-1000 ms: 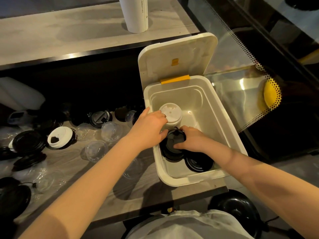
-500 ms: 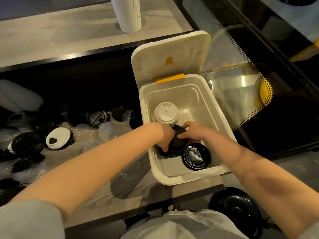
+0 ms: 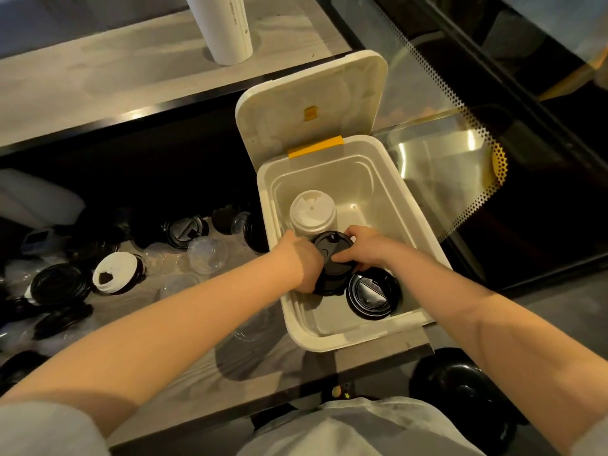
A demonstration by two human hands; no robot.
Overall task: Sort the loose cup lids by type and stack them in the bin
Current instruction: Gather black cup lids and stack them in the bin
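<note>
An open white bin (image 3: 408, 199) stands on the counter with its hinged cover tipped back. Inside it a stack of white lids (image 3: 312, 213) rises at the back left, and a stack of black lids (image 3: 330, 258) stands in front of it. My left hand (image 3: 304, 266) grips that black stack from the left side. From the right, my right hand (image 3: 365, 246) holds its top with curled fingers. A second, flatter black lid stack (image 3: 373, 296) sits at the bin's front right.
Loose lids lie on the counter left of the bin: black ones (image 3: 59, 284), a white one (image 3: 115, 273) and clear domed ones (image 3: 207, 255). A white cylinder (image 3: 227, 28) stands on the upper shelf. Glass panels (image 3: 444, 159) run along the right.
My left hand dropped from the white stack down to the side of the black stack. Both hands stay around that black stack, which reads slightly taller and more upright.
</note>
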